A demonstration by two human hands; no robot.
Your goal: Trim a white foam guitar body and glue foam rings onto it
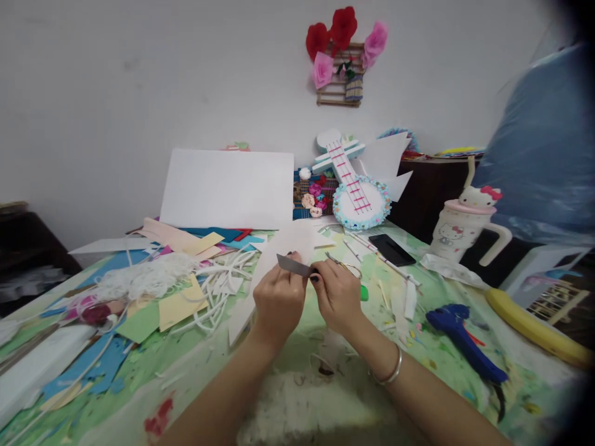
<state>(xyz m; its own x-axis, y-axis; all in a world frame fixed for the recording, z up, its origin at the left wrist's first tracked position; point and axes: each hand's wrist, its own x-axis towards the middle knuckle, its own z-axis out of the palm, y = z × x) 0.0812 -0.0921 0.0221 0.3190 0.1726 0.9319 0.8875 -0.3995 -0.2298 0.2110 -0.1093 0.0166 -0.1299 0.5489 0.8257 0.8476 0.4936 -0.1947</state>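
Note:
My right hand (338, 292) is closed, pinching one end of a flat grey blade (294, 266) with a slanted tip. The blade points left, across the top of my left hand (279, 294), which is curled with its knuckles up. A white sheet (297, 236) runs behind and below my left hand, and its fingers seem closed on the edge; the exact grip is hidden. Just beyond my right hand lie scissors (346, 265), partly covered by the fingers. A small green piece (364, 293) rests beside my right wrist.
Paper scraps (183, 303) and white cord (144, 282) heap on the left. A blue glue gun (467, 344), a banana (534, 328), a lidded cup (460, 232) and a phone (393, 249) lie to the right. A white board (227, 189) and a decorated toy instrument (356, 192) lean against the wall.

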